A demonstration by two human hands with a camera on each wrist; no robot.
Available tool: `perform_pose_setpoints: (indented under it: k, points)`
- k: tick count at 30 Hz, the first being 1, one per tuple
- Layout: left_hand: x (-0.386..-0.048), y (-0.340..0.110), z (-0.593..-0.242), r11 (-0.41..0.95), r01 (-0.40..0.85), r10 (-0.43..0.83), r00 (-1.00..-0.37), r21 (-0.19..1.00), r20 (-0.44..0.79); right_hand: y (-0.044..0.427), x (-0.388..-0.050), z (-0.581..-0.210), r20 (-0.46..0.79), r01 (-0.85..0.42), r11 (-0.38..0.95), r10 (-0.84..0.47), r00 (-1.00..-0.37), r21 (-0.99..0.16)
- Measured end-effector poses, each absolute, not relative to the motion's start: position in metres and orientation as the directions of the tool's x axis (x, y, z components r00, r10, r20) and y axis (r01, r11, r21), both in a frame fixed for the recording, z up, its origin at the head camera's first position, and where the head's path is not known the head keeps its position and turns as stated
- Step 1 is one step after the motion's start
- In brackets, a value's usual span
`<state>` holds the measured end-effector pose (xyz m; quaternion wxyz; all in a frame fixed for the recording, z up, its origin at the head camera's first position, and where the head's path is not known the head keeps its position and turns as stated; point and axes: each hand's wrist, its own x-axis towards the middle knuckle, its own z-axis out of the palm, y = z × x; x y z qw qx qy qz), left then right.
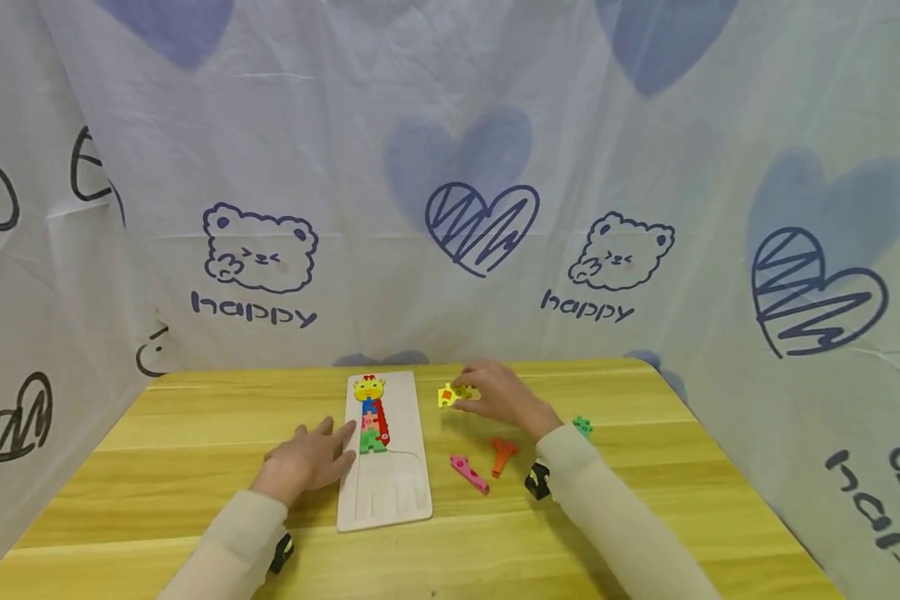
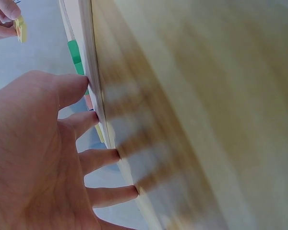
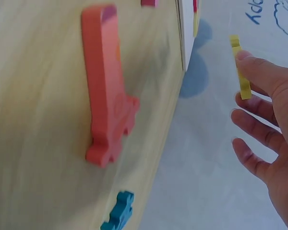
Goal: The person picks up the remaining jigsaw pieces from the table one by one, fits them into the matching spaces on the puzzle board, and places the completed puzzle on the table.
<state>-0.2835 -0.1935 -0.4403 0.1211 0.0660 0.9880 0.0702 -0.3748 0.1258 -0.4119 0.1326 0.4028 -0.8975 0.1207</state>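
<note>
OK, R hand pinches yellow pc btwn fingers & L hand, fingers spread, touches edge of white board.

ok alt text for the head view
A person's right grip pinches a yellow piece beside a white board with an unfinished giraffe; the left grip touches the board's edge. Pink, orange and green pieces lie on the wooden table.

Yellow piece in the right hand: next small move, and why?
Probably carry the yellow piece left until it is over the board's bare recess. The right hand pinches it off to the board's right, the recess lies unfilled on the near side of the board's green piece, and the left hand touches the left edge, which may help steady things.
</note>
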Motion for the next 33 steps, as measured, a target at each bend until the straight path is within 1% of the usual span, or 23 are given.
perform_pose_setpoints:
  k: [8, 15, 17, 27, 33]
  points:
    - [-0.284, -0.192, -0.441, 0.983, 0.107, 0.14, -0.961, 0.148, -0.238, 0.114, -0.363, -0.415, 0.313, -0.772, 0.624, -0.713, -0.627, -0.123]
    - [-0.284, -0.191, -0.439, 0.984, 0.108, 0.139, -0.963, 0.143, -0.231, 0.099, -0.356, -0.415, 0.307, -0.808, 0.577, -0.753, -0.582, -0.117]
    - [-0.284, -0.191, -0.438, 0.984, 0.107, 0.138, -0.963, 0.144, -0.231, 0.095, -0.354, -0.414, 0.299, -0.812, 0.572, -0.759, -0.578, -0.117]
    - [-0.282, -0.191, -0.438, 0.984, 0.106, 0.139, -0.961, 0.146, -0.239, 0.076, -0.344, -0.417, 0.261, -0.796, 0.595, -0.754, -0.602, -0.116]
    - [-0.282, -0.191, -0.437, 0.982, 0.116, 0.147, -0.963, 0.147, -0.227, 0.064, -0.34, -0.419, 0.235, -0.805, 0.585, -0.772, -0.59, -0.1]
